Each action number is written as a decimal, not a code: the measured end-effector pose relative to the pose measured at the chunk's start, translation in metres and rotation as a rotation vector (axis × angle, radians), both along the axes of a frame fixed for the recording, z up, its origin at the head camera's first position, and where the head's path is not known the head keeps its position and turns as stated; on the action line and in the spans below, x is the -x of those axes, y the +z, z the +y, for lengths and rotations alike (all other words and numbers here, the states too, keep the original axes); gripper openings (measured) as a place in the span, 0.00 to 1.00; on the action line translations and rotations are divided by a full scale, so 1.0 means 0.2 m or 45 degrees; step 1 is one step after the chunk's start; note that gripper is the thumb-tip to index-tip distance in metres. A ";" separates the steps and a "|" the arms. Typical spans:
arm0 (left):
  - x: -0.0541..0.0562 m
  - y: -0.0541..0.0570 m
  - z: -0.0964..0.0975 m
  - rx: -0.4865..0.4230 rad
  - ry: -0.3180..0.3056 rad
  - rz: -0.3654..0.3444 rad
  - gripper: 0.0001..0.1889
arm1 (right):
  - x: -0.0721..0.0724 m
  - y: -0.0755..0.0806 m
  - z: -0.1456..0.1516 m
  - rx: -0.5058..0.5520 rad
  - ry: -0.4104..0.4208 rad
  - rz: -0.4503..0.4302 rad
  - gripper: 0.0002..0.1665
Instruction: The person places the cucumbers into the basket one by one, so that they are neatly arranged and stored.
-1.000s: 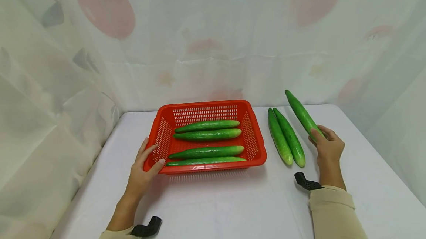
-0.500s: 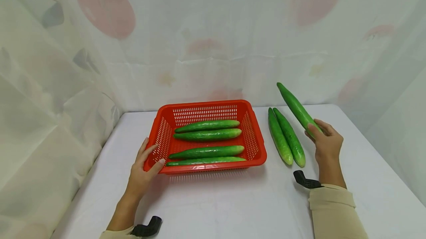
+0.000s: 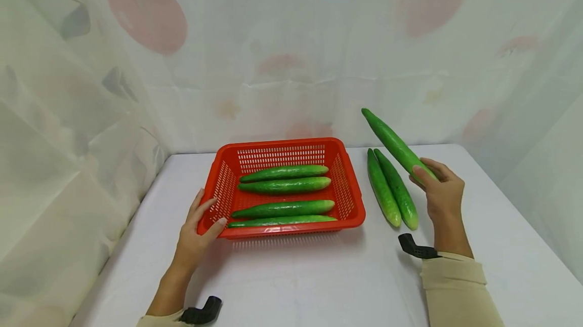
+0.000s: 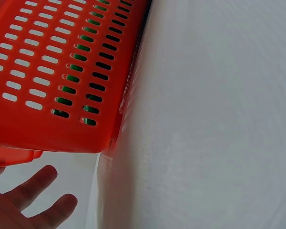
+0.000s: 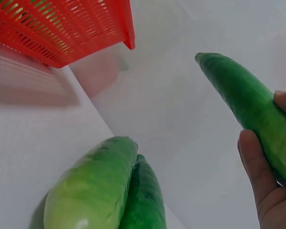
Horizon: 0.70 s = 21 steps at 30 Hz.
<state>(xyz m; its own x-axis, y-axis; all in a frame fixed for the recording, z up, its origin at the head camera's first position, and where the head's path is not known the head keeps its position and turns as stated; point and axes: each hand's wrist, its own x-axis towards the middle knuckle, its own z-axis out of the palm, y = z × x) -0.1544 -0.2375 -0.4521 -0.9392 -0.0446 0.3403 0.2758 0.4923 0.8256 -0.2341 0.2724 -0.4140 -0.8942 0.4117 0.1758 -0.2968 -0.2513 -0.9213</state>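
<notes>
In the head view my right hand (image 3: 444, 190) holds a green cucumber (image 3: 393, 142) near its paler end, thumb on one side. The cucumber is raised and tilted, its darker tip pointing up and left. Below it, two cucumbers (image 3: 390, 189) lie side by side on the table, right of the red basket (image 3: 291, 229). My left hand (image 3: 193, 236) holds the basket's near left corner, thumb and a finger over the rim. Outside the basket, in the left wrist view, other fingers (image 4: 35, 186) stand spread. Several cucumbers (image 3: 284, 185) lie crosswise inside the basket; its front rim partly hides the nearest one.
A white cloth covers the table (image 3: 296, 276). Behind it hangs a pale patterned curtain (image 3: 291, 38), with more curtain (image 3: 59, 165) along the left side. The table's back edge lies just behind the basket.
My right hand has moved left and slightly up with the cucumber, whose tip now points further left, above the two on the table. My left hand and the basket have stayed put.
</notes>
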 end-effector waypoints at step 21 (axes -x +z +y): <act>0.01 -0.01 -0.01 0.008 0.011 -0.002 0.28 | -0.02 0.04 -0.10 -0.187 0.144 0.115 0.21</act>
